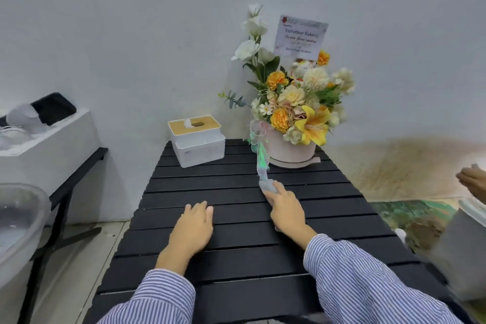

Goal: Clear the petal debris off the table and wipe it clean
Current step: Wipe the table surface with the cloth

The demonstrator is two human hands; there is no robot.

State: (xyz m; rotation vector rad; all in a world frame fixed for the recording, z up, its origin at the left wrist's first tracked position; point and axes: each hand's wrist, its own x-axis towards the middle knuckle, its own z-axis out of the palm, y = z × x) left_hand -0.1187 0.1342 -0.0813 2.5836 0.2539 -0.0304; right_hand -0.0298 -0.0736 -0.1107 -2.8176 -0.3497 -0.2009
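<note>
The left hand [194,223] is laid flat and relaxed on the slatted table [236,258], while at 1 o'clock a crumpled wipe [267,185] is pinched by the right hand [286,212].

One head-worn wide-angle view looks forward and down along the dark slatted surface [236,244] — close over both forearms, the wall [131,34] at 12 o'clock — edges visibly bowed.

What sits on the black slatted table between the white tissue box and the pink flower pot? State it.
In the head view, only bare black slats lie between the tissue box and the flower pot; the iridescent ribbon hangs beside the pot.
</note>
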